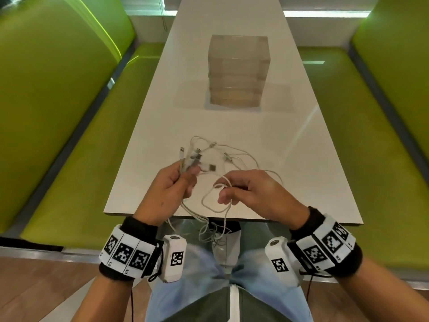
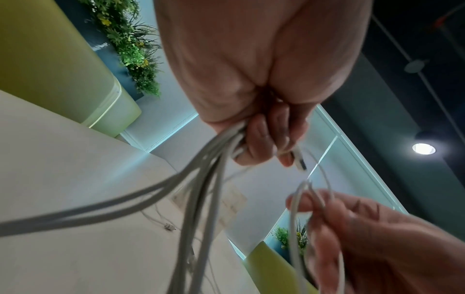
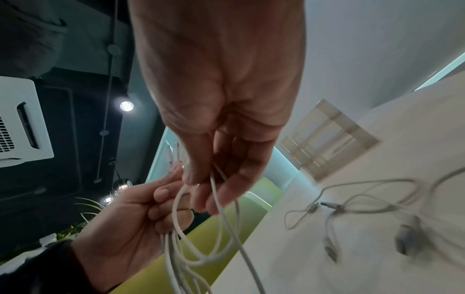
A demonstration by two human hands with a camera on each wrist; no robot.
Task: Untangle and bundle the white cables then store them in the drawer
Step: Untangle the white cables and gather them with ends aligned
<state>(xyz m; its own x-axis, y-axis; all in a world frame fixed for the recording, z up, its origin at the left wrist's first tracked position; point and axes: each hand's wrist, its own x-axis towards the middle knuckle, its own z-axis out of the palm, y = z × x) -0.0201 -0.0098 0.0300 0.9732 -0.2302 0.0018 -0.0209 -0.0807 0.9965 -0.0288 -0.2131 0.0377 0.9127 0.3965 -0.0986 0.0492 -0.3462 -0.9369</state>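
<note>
Now your left hand (image 1: 171,187) grips several white cables (image 1: 222,159) by their plugs, while your right hand's (image 1: 255,194) fingers (image 3: 221,191) pinch one loop.

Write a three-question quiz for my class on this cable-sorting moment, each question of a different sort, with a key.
1. True or false: the left hand grips several white cables near their connector ends.
2. Multiple choice: the clear drawer unit stands (a) on the green bench, (b) on the white table beyond the cables, (c) in the person's lap.
3. Fill in: the right hand pinches a ____ of cable.

Key: 1 true; 2 b; 3 loop.
</note>
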